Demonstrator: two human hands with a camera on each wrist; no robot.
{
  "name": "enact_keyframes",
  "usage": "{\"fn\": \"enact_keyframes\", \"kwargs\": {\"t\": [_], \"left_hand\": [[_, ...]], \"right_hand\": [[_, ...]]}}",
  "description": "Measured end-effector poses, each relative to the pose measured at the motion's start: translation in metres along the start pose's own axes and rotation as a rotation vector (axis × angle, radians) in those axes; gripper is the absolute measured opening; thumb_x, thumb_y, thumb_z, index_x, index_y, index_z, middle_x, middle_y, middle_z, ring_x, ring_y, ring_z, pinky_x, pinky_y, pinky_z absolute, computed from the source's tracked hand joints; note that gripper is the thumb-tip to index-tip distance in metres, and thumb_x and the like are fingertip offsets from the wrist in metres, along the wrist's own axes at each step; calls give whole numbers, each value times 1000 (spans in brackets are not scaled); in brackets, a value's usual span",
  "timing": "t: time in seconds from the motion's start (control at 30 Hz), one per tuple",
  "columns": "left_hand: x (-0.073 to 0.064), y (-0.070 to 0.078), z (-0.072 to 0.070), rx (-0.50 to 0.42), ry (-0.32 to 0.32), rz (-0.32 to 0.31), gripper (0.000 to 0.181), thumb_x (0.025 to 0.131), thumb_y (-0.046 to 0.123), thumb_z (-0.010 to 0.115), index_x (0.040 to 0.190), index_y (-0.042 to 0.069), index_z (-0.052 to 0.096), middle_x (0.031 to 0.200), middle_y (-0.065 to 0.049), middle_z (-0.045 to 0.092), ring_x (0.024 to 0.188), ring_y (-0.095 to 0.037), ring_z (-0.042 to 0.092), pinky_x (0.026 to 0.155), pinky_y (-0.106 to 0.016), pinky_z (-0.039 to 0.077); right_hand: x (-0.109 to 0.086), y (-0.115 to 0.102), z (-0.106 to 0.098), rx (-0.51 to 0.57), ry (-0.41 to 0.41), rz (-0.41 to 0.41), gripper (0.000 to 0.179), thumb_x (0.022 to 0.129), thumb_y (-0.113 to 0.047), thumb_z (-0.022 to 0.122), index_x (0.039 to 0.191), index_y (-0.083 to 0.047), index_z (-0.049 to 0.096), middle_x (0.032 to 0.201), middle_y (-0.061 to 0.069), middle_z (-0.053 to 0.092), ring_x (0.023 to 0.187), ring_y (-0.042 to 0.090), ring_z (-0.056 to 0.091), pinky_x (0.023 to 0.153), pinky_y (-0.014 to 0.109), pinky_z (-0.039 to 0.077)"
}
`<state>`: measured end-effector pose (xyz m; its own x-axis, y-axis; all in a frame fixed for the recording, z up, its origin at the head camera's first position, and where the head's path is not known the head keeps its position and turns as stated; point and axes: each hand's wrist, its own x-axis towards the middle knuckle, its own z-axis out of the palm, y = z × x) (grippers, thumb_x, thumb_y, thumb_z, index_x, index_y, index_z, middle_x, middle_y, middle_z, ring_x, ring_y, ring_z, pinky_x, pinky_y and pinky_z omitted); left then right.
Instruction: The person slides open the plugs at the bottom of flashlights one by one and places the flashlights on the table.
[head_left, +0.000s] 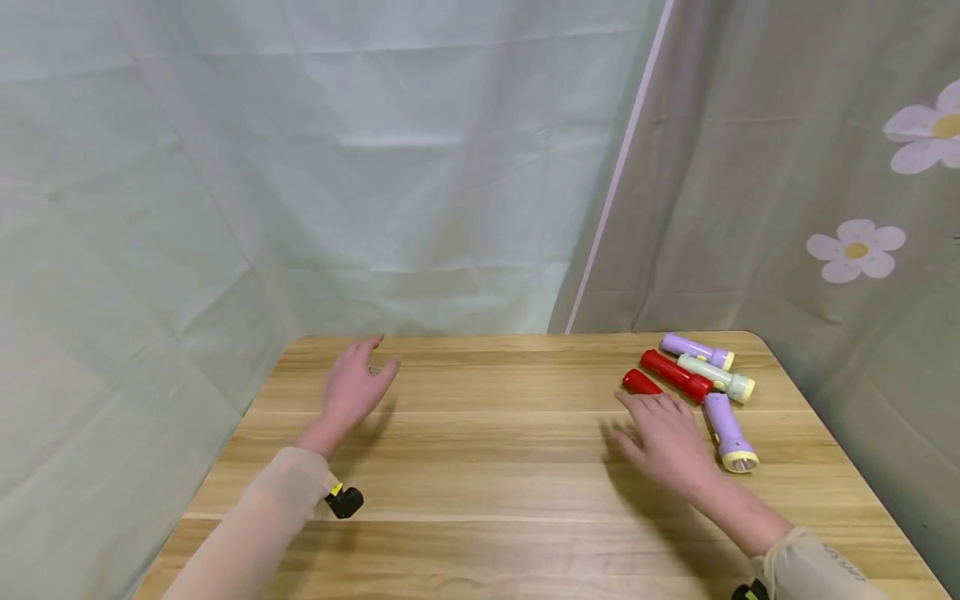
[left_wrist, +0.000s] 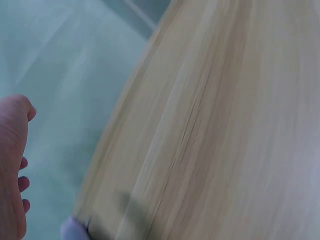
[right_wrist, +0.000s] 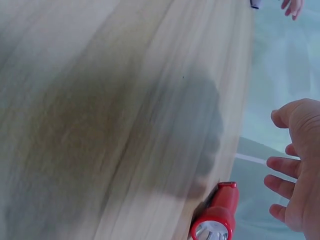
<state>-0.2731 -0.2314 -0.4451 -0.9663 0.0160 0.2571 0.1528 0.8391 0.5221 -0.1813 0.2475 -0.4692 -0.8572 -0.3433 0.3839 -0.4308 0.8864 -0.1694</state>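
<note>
My left hand [head_left: 352, 383] hovers near the table's far left with its thumb spread and nothing held. Below it in the left wrist view, the end of a purple object [left_wrist: 74, 229] shows at the table edge; the rest is out of frame. My right hand [head_left: 666, 435] is raised over the right side, fingers loosely bent and holding nothing. A red flashlight [head_left: 641, 382] lies just beyond its fingertips, partly covered by the hand in the head view. Its lens end faces the camera in the right wrist view.
Beside my right hand lie another red flashlight [head_left: 675, 375], a pale green flashlight [head_left: 716, 377], a purple flashlight [head_left: 696, 349] at the back and a second purple flashlight [head_left: 727, 429] in front. Curtains [head_left: 450, 183] hang behind the wooden table [head_left: 487, 483] and at its sides.
</note>
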Motion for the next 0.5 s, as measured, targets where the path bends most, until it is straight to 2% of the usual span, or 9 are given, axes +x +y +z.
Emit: {"fn": "enact_keyframes", "kwargs": {"t": [0.23, 0.5], "left_hand": [[-11, 40, 13, -53, -41, 130, 61, 101, 43, 61, 152, 12, 48, 148, -15, 52, 136, -39, 45, 110, -58, 36], [-28, 81, 25, -5, -124, 296, 61, 99, 46, 63, 150, 15, 51, 145, -11, 56, 133, -35, 52, 107, -56, 41]], "right_hand": [[2, 9, -13, 7, -4, 62, 60, 92, -30, 76, 142, -4, 56, 136, 20, 62, 124, 45, 54, 103, 65, 36], [-1, 31, -32, 20, 60, 170, 55, 90, -26, 76, 137, -3, 59, 130, 22, 64, 118, 46, 55, 96, 66, 36]]}}
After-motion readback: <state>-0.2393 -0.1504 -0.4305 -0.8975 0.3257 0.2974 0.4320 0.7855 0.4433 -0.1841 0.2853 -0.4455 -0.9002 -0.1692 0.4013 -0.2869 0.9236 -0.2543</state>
